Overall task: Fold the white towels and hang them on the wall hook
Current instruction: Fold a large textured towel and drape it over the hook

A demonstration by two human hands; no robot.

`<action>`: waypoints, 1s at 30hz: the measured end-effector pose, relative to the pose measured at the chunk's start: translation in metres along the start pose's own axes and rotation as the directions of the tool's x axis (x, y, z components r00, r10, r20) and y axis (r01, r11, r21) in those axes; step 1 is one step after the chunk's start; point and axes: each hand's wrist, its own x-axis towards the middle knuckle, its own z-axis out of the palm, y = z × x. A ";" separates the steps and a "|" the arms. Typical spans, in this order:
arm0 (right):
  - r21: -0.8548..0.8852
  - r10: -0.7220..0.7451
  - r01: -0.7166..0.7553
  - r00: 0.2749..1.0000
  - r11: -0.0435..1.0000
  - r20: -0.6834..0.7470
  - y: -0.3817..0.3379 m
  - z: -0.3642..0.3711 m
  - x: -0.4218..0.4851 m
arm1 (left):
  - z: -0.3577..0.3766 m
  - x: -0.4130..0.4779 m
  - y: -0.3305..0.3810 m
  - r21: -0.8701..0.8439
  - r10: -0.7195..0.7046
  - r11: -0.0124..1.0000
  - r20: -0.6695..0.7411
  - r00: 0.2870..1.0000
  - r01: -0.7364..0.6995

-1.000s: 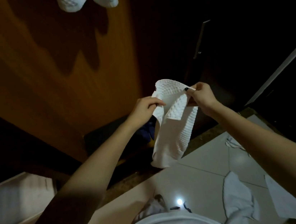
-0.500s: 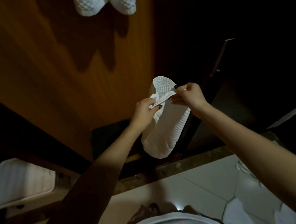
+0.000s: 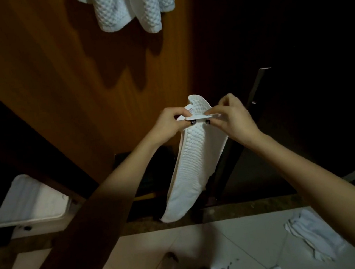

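- Left hand (image 3: 168,124): grip closed on the upper edge of the white towel (image 3: 194,159), thumb and fingers pinching the fabric beside a small sewn label (image 3: 189,110).
- Right hand (image 3: 232,115): grip likewise closed on the same upper edge, fingertips nearly meeting those of the left hand; dark-painted nails visible on both.
- The white towel is held in the air in front of the wooden wall (image 3: 63,81). It is folded lengthwise into a narrow strip and hangs down from both hands, waffle texture facing the camera, lower end free above a dark stone ledge (image 3: 249,208).
- Hung towels (image 3: 130,5): white waffle cloths draped high on the wooden wall; the hook itself is hidden by them.
- Floor (image 3: 209,243): pale tiles, with another white cloth (image 3: 313,233) lying crumpled at the right.
- A white ribbed tray (image 3: 31,201) sits at lower left; details are dim.
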 end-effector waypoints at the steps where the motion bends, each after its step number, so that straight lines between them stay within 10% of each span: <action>1: 0.019 -0.057 0.057 0.998 0.998 0.014 -0.002 -0.002 0.000 | 0.001 -0.002 0.006 -0.017 0.011 1.000 -0.003 1.000 -0.011; 8: 0.420 -0.176 0.072 0.961 0.905 0.213 -0.029 -0.027 0.001 | -0.023 -0.031 0.034 -0.033 0.022 0.999 0.074 0.997 -0.019; 18: 0.434 -0.246 0.035 0.863 0.900 0.441 -0.097 -0.069 -0.022 | -0.065 -0.087 0.089 0.072 0.069 0.993 0.243 0.968 -0.089; 23: 0.363 -0.175 0.034 0.915 0.931 0.363 -0.133 -0.066 -0.055 | -0.085 -0.124 0.104 0.165 0.154 0.960 0.362 0.919 -0.226; 30: 0.263 -0.085 0.078 0.996 0.962 0.016 -0.187 -0.057 -0.096 | -0.101 -0.184 0.103 0.131 0.203 0.968 0.088 0.975 -0.214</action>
